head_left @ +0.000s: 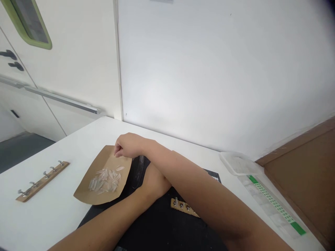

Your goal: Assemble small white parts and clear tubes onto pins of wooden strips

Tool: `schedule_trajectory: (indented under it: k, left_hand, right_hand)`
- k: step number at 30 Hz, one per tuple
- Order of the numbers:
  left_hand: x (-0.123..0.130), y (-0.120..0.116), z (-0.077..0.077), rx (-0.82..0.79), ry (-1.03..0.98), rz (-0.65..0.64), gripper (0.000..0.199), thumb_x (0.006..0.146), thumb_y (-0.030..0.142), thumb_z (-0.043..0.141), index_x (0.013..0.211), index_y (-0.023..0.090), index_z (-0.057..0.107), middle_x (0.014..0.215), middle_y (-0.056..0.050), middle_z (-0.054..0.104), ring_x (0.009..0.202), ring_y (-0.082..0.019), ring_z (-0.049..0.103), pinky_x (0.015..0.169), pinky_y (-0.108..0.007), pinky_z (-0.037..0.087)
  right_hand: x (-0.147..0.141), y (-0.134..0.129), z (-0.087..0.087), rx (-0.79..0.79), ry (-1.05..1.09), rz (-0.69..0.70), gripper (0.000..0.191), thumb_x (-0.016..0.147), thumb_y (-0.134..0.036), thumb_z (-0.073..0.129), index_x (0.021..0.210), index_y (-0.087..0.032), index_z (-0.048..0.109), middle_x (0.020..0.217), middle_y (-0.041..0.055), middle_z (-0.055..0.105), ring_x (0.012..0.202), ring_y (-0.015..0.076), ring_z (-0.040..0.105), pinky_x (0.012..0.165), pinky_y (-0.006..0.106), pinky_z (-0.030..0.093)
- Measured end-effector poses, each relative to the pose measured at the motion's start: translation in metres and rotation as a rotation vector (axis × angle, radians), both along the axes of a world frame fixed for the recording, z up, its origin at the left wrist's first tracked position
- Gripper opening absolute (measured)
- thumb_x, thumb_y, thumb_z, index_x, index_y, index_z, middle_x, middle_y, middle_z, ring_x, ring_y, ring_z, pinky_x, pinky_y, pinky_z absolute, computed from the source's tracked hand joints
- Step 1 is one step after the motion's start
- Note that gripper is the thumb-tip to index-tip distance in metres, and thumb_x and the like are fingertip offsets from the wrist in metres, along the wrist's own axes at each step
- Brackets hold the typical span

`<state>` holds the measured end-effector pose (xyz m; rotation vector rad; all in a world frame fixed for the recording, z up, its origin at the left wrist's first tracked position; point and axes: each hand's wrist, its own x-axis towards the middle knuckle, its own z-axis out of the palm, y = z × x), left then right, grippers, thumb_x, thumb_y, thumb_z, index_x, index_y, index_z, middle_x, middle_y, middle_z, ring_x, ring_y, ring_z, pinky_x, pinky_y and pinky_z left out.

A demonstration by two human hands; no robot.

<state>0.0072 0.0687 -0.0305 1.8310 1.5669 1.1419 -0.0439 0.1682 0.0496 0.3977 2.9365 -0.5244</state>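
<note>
My right arm crosses over my left. At the far side of a brown paper tray point(103, 157), my right hand point(128, 144) hangs over the rim with its fingers curled together; whatever they might hold is hidden. Several small clear plastic pieces point(106, 181) lie heaped in the tray. Under my right forearm, my left hand point(157, 177) is near the black mat point(167, 230), its fingers out of sight. A short wooden strip with metal fittings point(181, 206) rests on the mat, partly covered by my right forearm.
To the left on the white table lies another wooden strip point(43, 183) with several upright metal fittings. A clear plastic box point(274, 205) with a green-and-white label stands at the right, by a brown panel point(306, 181). A white wall point(209, 76) borders the table's back.
</note>
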Motion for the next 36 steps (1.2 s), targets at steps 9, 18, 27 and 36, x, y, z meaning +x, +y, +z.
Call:
schedule_trajectory:
  k: [9,18,27,36]
  left_hand:
    - [0.004,0.0,0.003,0.125,0.202,0.099,0.003,0.092,0.022,0.057,0.092,0.019,0.058,0.086,-0.008,0.063,0.09,-0.03,0.062,0.072,-0.04,0.053]
    - [0.006,0.001,0.0,0.237,0.204,0.152,0.018,0.089,0.015,0.055,0.106,0.021,0.051,0.093,-0.006,0.061,0.095,-0.029,0.057,0.073,-0.039,0.049]
    - [0.012,-0.005,0.007,0.39,0.0,0.05,0.016,0.094,0.018,0.055,0.11,0.02,0.055,0.105,-0.008,0.061,0.098,-0.025,0.058,0.088,-0.042,0.05]
    - [0.03,-0.022,0.009,0.275,-0.25,-0.35,0.032,0.091,0.017,0.07,0.121,0.027,0.065,0.117,-0.008,0.066,0.077,-0.015,0.06,0.051,-0.023,0.042]
  right_hand:
    - [0.05,-0.002,0.033,-0.113,0.246,-0.145,0.026,0.09,-0.041,0.081,0.083,-0.019,0.069,0.082,-0.0005,0.073,0.07,0.0136,0.061,0.06,0.025,0.039]
    - [0.159,-0.012,0.045,-0.253,0.531,-0.451,0.029,0.096,-0.048,0.073,0.085,-0.022,0.065,0.083,-0.0023,0.072,0.069,0.0126,0.062,0.06,0.025,0.045]
    - [0.256,-0.069,0.004,-0.256,0.779,-0.799,0.033,0.095,-0.047,0.073,0.079,-0.023,0.058,0.076,0.0001,0.065,0.068,0.016,0.059,0.06,0.028,0.047]
    - [0.29,-0.125,-0.049,-0.128,1.252,-0.919,0.02,0.09,-0.02,0.079,0.085,-0.024,0.06,0.078,-0.0003,0.068,0.068,0.0157,0.066,0.059,0.026,0.054]
